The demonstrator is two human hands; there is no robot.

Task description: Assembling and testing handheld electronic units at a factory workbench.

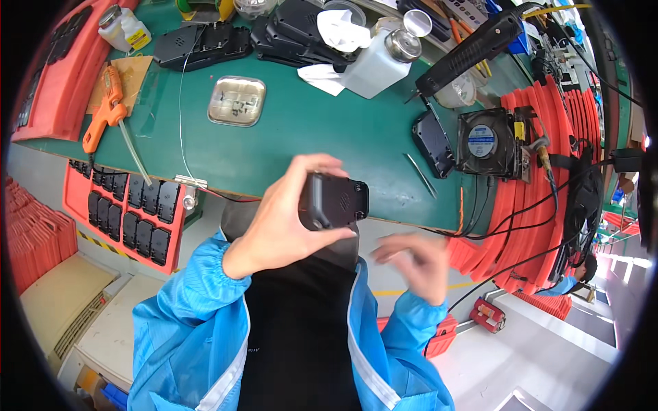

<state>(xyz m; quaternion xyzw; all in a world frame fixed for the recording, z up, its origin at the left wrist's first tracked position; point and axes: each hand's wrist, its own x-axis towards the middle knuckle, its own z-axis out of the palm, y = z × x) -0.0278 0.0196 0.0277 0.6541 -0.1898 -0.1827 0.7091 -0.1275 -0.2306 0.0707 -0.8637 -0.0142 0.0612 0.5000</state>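
The left hand [277,216] grips a black device [336,202] in its fingers, by the near edge of the worktop [295,133]; its long axis runs roughly left-right; the right hand [417,264], loosely open, hovers apart rightward.

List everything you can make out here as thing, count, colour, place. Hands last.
Worktop: one, green, across the middle
Metal tray: one, silver, left of centre, holding small dark parts
Hot glue gun: one, orange, worktop's left end
Small bottles: two, white, upper left
Stacked housings: several, black, back
Dispenser bottle: one, white, metal-topped, back
Electric screwdriver: one, black, upper right
Tweezers: one, silver, right of centre
Fan: one, black, right
Stacked trays: many, red, both sides
Held housing: one, black, centre
Left hand: one, blue-sleeved, gripping that housing
Right hand: one, blue-sleeved, blurred, apart from it
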